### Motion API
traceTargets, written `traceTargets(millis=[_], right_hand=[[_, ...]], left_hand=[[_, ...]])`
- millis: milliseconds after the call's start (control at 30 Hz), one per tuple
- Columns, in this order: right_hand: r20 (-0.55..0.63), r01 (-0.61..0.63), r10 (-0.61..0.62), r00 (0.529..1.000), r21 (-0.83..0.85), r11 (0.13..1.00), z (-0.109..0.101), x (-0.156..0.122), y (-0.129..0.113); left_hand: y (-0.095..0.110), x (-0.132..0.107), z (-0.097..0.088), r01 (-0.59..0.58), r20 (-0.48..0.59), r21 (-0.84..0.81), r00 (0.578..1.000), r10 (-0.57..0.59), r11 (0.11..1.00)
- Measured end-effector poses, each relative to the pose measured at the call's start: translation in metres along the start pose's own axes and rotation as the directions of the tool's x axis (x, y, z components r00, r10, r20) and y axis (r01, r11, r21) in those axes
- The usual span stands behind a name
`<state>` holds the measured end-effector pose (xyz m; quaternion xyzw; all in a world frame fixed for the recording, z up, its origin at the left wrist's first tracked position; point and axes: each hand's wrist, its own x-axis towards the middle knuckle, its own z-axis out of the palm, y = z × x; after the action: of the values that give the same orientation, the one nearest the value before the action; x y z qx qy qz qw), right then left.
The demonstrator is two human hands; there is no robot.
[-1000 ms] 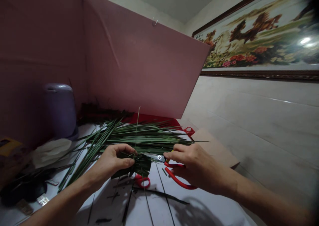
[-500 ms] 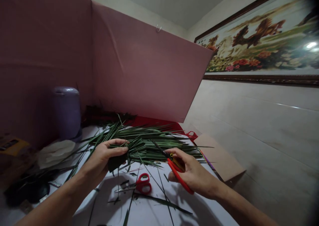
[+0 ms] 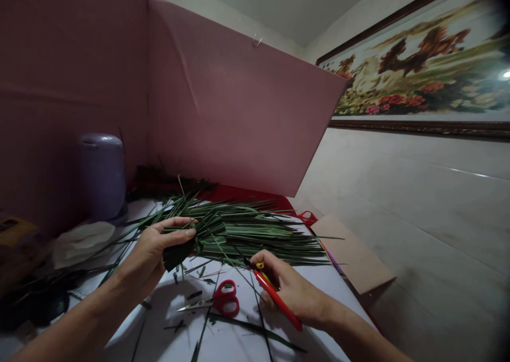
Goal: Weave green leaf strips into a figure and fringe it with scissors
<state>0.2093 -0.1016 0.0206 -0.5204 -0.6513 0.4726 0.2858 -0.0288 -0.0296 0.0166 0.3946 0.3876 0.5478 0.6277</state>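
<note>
Between the thumb and fingers of my left hand (image 3: pixel 150 249), a folded green leaf piece (image 3: pixel 177 253) is pinched, with narrow strips fanning out to the right. My right hand (image 3: pixel 298 293) is closed around red-handled snips (image 3: pixel 279 302) with a yellow part near the pivot. Their dark tip points up and left, close to the leaf strips; whether it touches them I cannot tell. Behind both hands lies a heap of long green leaves (image 3: pixel 265 230). Red-handled scissors (image 3: pixel 225 299) rest on the white table surface (image 3: pixel 239 341) between my hands, their blades slightly apart.
Small leaf scraps and a long strip (image 3: pixel 258 329) lie in front. At left stand a purple container (image 3: pixel 102 178) and crumpled white paper (image 3: pixel 82 242). A pink panel (image 3: pixel 239 107) rises behind. Cardboard (image 3: pixel 354 255) and another red handle (image 3: pixel 306 218) are at the right.
My right hand has moved left and a little down with the snips. My left hand and the leaf piece appear slightly farther left, as the view has shifted.
</note>
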Motion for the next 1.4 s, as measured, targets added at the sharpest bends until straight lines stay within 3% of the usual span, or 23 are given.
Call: traceTargets(millis=[233, 433, 600, 733, 900, 1167, 1400], right_hand=[[0.015, 0.063, -0.064, 0.998, 0.061, 0.996, 0.003, 0.02, -0.006], [0.015, 0.106, -0.108, 0.994, 0.109, 0.988, 0.007, 0.028, 0.014], [0.05, 0.027, -0.038, 0.998, 0.212, 0.977, 0.007, 0.029, 0.028], [0.018, -0.003, 0.0, 1.0, 0.173, 0.985, 0.004, 0.029, 0.029], [0.055, -0.052, 0.039, 0.998, 0.265, 0.963, 0.005, 0.029, 0.028], [0.028, -0.019, 0.011, 1.0, 0.282, 0.959, 0.01, 0.028, 0.031], [0.018, -0.069, 0.067, 0.998, 0.338, 0.939, 0.012, 0.027, 0.023]], left_hand=[[0.0, -0.002, 0.001, 0.015, 0.012, 0.014, 1.0, -0.016, 1.0], [-0.003, 0.001, 0.001, 0.028, -0.007, 0.029, 1.0, -0.028, 0.999], [-0.003, 0.001, 0.002, 0.048, -0.032, 0.073, 0.998, -0.046, 0.996], [-0.002, -0.001, 0.005, 0.064, -0.038, 0.137, 0.998, -0.059, 0.989], [-0.005, 0.0, 0.006, 0.091, -0.04, 0.143, 0.995, -0.086, 0.985], [-0.006, 0.001, 0.007, 0.097, -0.032, 0.138, 0.995, -0.094, 0.986], [-0.006, 0.0, 0.007, 0.08, -0.03, 0.141, 0.997, -0.077, 0.987]])
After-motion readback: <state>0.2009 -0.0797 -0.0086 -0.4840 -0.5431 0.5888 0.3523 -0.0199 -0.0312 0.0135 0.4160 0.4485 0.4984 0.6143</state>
